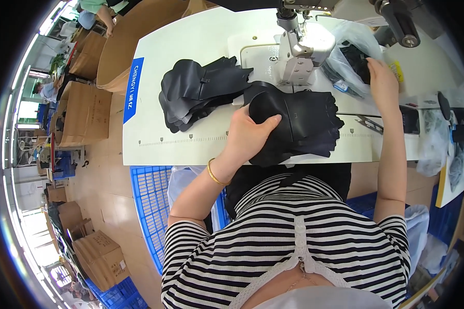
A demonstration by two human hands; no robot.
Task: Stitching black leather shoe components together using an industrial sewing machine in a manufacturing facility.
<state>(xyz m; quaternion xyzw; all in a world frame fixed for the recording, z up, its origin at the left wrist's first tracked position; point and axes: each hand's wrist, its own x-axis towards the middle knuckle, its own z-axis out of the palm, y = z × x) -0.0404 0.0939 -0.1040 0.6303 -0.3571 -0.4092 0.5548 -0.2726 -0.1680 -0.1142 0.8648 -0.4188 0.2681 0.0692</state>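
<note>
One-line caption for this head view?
Left hand presses a stack of black leather pieces by the sewing machine; right hand reaches into a plastic bag.

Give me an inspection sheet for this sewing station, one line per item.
Surface: white sewing table, ruler marks along the front edge.
Job's things: black leather stack by the sewing machine; second black pile further left.
Clutter: clear plastic bag of dark pieces.
Hands: left hand flat on the stack; right hand reaching into the bag.
Cables: nothing seen.
Surroundings: blue crates, cardboard boxes, other workers far left.
</note>
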